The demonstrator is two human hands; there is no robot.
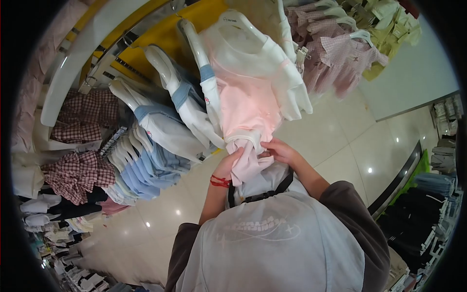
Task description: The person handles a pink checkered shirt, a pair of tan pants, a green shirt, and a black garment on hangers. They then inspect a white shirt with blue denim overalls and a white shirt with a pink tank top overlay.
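Note:
My left hand [227,164], with a red cord at the wrist, closes on the left side of a pale pink garment [247,165]. The fingers of my right hand [282,150] pinch the same garment from the right. It is bunched up, with a white band along its upper edge. Just beyond it hangs a larger pink and white garment [250,97] on a white hanger [243,23], and the two overlap in this view.
White tops with blue collars [182,97] hang to the left, above a row of light blue clothes [146,170]. Pink checked dresses [335,56] hang at upper right. Dark folded clothes [406,224] fill a shelf at lower right. Tiled floor [335,129] shows between the racks.

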